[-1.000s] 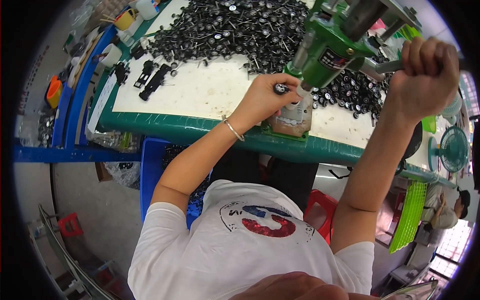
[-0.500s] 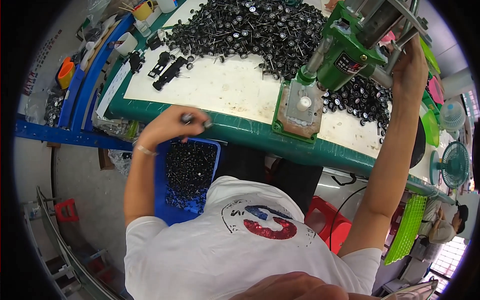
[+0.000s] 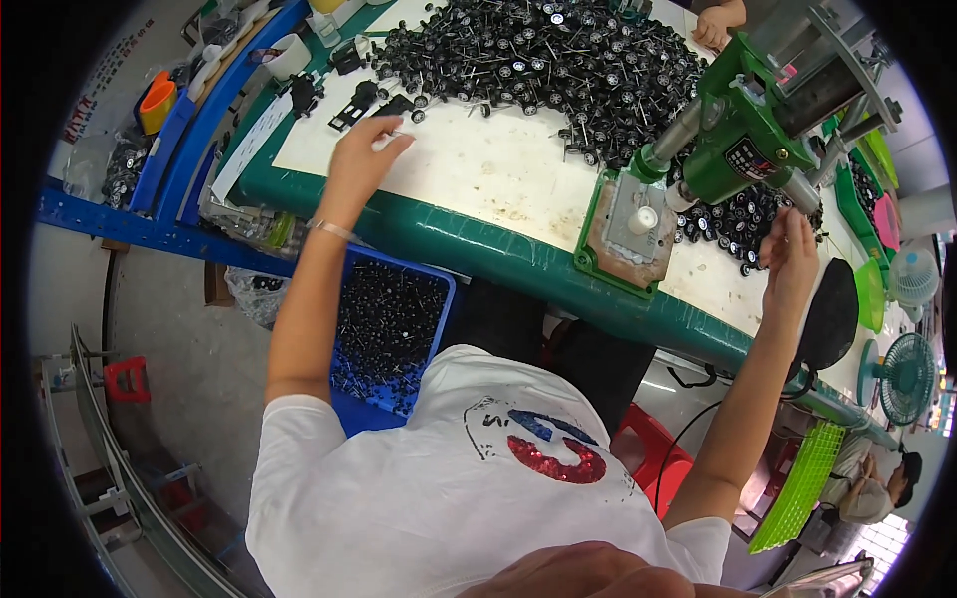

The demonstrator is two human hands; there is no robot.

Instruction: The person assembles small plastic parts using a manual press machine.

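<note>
Workshop clutter rings a long bench (image 3: 478, 234) with a green edge and a pale top, and from where I stand a worker reaches over it with both hands. Right at the fingertips of the left hand (image 3: 364, 159) are two black chassis parts (image 3: 356, 105), side by side, the nearer one partly covered by the fingers. Thumb and forefinger of that hand are parted; I can't tell whether they touch the part. A thin bracelet (image 3: 334, 230) circles the wrist behind.

Beyond the left grip and to its right spreads a big heap of black wheels on axles (image 3: 538, 70). Below it, closer to the worker's body, sits a blue bin (image 3: 361, 414) of small dark pieces.

Over on the other side, the right hand (image 3: 790, 254) has its fingers raised beside some loose wheels (image 3: 720, 227); I can't make out if it grips anything. Left of it stands a green press (image 3: 738, 149), a white peg (image 3: 645, 220) upright on its base. Farther off than either grip, another person's hand (image 3: 713, 28) rests by the heap.
</note>
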